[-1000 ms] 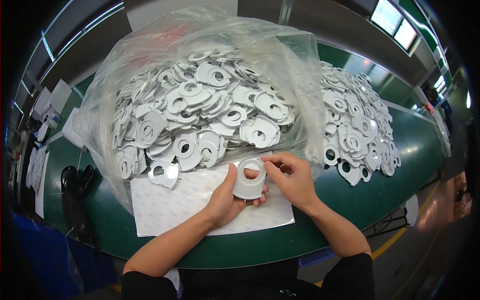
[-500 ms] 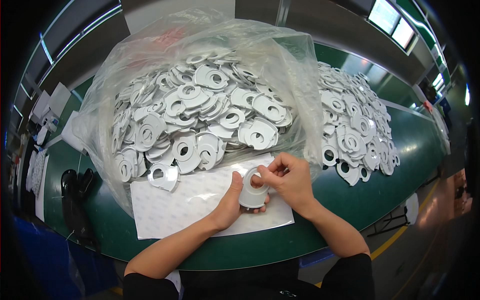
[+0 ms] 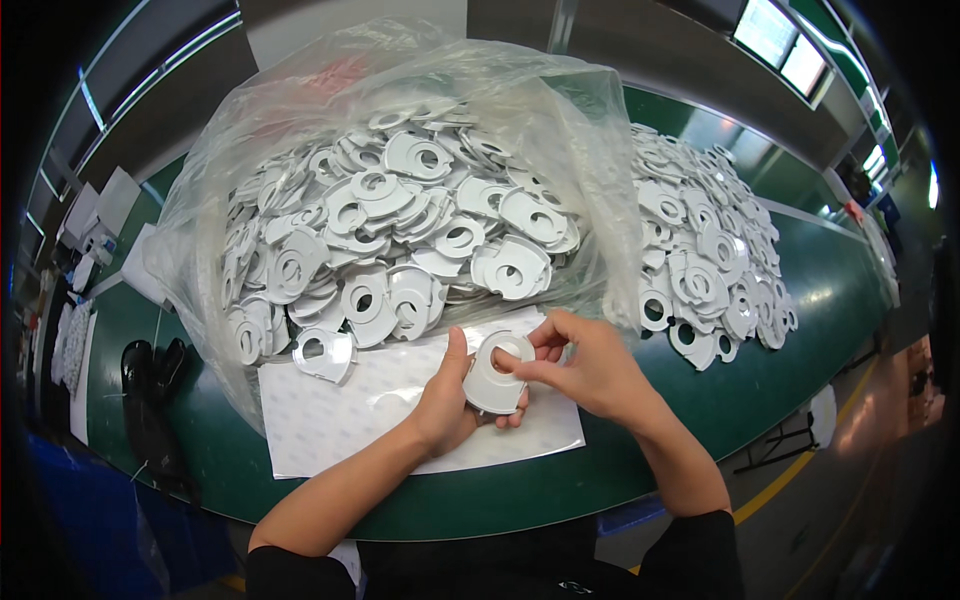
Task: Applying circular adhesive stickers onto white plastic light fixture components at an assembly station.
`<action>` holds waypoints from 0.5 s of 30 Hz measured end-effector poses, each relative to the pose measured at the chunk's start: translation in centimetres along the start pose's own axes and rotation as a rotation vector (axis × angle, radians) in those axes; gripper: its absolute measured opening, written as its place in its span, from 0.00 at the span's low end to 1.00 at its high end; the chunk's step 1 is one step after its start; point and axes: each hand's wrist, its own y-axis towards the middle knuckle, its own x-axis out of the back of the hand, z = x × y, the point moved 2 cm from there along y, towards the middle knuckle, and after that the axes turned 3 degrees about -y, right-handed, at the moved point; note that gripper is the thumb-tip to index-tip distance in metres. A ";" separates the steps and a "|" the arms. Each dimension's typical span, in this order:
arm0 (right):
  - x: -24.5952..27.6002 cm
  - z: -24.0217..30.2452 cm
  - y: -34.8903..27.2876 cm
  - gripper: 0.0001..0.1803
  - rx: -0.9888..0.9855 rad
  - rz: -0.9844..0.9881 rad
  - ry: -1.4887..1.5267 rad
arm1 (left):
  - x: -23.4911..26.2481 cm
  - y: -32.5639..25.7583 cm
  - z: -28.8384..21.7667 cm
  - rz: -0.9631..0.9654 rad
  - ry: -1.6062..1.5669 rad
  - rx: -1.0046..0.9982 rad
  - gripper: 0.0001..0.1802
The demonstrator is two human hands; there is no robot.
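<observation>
A white plastic part [image 3: 488,392], flat with a round hole near its top, is held up over the pale sheet [image 3: 340,425]. My left hand [image 3: 445,408] supports it from the left, thumb raised along its side and fingertips showing under its lower right edge. At the part's right side, my right hand [image 3: 600,372] has its thumb over the rim beside the hole, with the forefinger bent close to it. Whether something small also sits between those fingertips cannot be seen.
A clear plastic bag [image 3: 590,130] full of similar white parts [image 3: 375,230] lies open behind the sheet. More such parts [image 3: 715,250] are heaped to the right on the green table [image 3: 660,440]. A black object [image 3: 150,410], perhaps a glove, lies at the left.
The white part has tilted and shifted slightly left with my left hand. My right hand's fingers have moved from above the hole to the part's right rim.
</observation>
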 end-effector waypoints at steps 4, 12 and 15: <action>-0.2 -0.2 -0.2 0.10 -0.022 -0.080 -0.034 | -0.5 0.0 -0.3 -0.096 -0.042 0.059 0.42; -1.4 -0.5 -0.1 0.12 -0.016 -0.186 -0.074 | -0.6 -0.2 -0.9 -0.143 0.000 0.064 0.41; -1.2 -0.7 -0.1 0.11 -0.022 -0.179 0.007 | -0.4 -0.2 -0.8 -0.116 -0.005 0.053 0.42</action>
